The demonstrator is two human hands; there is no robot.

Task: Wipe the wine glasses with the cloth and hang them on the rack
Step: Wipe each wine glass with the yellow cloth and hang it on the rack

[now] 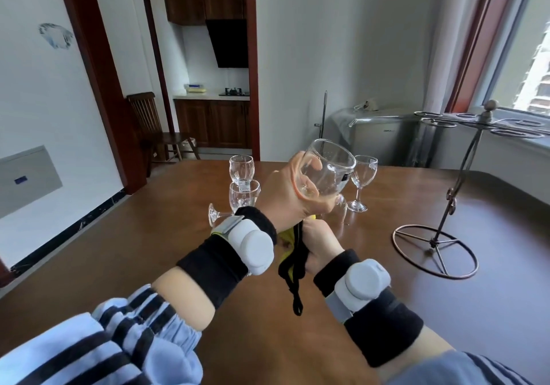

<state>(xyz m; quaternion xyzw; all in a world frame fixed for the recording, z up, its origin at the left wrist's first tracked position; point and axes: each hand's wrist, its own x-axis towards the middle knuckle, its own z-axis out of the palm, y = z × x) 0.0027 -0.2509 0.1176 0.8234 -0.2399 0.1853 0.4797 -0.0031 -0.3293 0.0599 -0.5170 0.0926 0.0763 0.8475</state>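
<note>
My left hand (285, 194) grips the bowl of a clear wine glass (330, 170), tilted with its mouth up and to the right, above the table. Just below it my right hand (320, 245) is closed on a yellow cloth with black edging (293, 259); a black loop of it dangles down. The glass's stem and foot are hidden behind my hands. Further back, two upright wine glasses (241, 169) (361, 184) stand on the table. A third (235, 203) lies on its side at the left. The metal rack (455, 194) stands at the right, its top rings bare.
The brown wooden table (148, 250) fills the foreground. A window sill runs behind the rack at the right. A covered appliance (378, 134) stands by the far wall, and a wooden chair (151, 129) by a kitchen doorway at the left.
</note>
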